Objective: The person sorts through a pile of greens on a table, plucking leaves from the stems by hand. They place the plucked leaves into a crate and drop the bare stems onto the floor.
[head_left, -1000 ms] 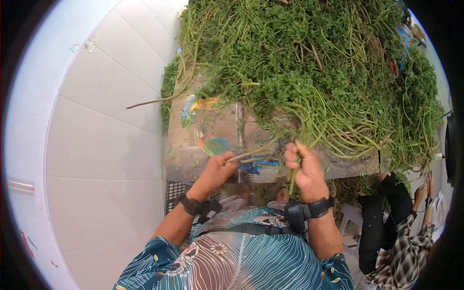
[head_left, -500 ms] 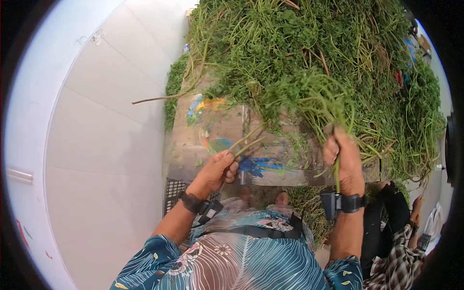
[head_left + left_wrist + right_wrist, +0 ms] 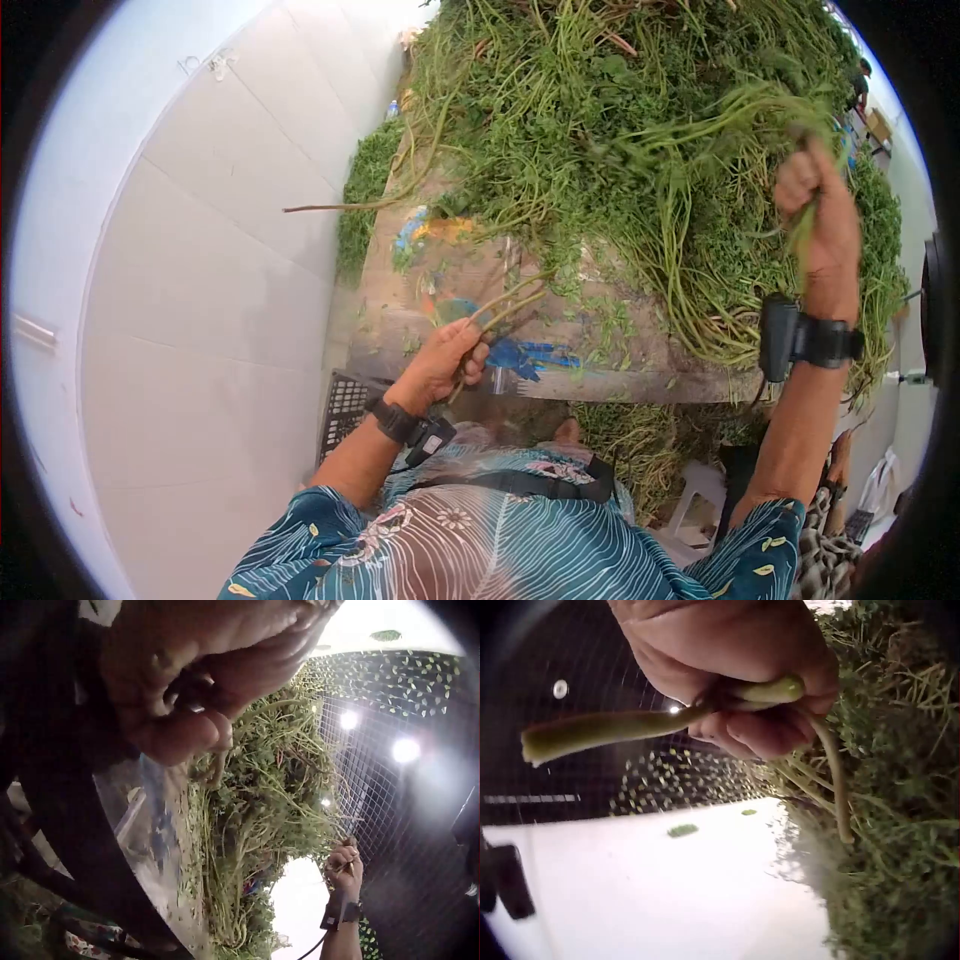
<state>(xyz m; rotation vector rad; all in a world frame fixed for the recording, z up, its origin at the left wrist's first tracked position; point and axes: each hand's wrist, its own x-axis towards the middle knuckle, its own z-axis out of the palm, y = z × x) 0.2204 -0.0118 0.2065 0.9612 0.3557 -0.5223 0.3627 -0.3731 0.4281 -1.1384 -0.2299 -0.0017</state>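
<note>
In the head view the left hand grips a few thin bare stems over the near edge of the wooden table. Raised at the right, above the heap of greens, the right hand holds a leafy bunch whose tops are blurred. The right wrist view shows that hand with its fingers curled round thick green stems, cut ends sticking out. In the left wrist view the fingers of the left hand pinch a stem.
A dark plastic crate stands below the table's left corner. More stems lie under the table, beside a pale stool. A person in a checked shirt is at the lower right. One long stem juts past the table's left edge.
The right hand has moved up and to the right with its leafy bunch, away from the table's near edge. The left hand has stayed near the same place, still gripping thin stems.
</note>
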